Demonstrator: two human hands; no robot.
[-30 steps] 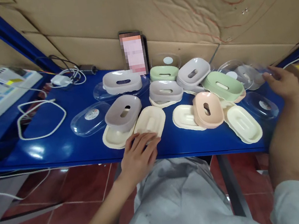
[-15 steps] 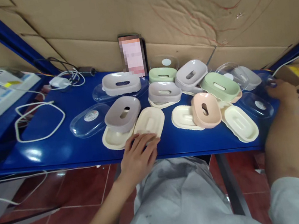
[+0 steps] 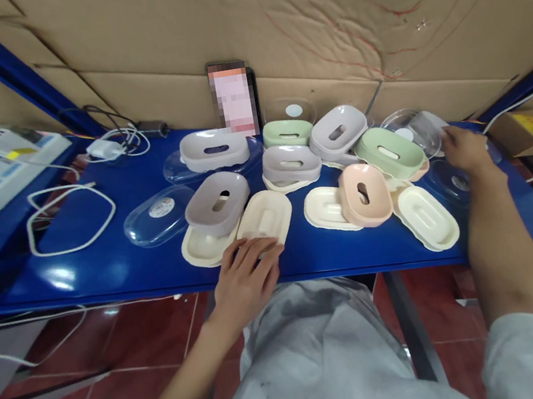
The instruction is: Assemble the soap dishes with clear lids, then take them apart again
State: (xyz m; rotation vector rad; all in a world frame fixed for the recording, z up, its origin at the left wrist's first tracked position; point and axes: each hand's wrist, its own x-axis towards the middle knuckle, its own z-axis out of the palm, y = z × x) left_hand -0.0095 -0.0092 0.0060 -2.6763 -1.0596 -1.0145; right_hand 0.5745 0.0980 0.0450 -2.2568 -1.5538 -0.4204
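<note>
Blue desk [image 3: 105,265] against cardboard: my left hand [image 3: 245,282] rests flat, fingers on the cream tray [image 3: 265,215]; my right hand [image 3: 463,148] touches a clear lid [image 3: 450,178], grip unclear.

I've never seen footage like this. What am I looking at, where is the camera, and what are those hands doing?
No machine here: a person wears a camera on the head, looking down at their own two bare hands. The blue glossy table holds many oval plastic soap-dish parts in grey, green, pink and cream, plus clear oval lids. The left hand rests its fingers on the near end of a cream oval tray. The right hand reaches among clear plastic lids at the far right; its grip is too blurred to judge. A white cable loop lies at the left.
</note>
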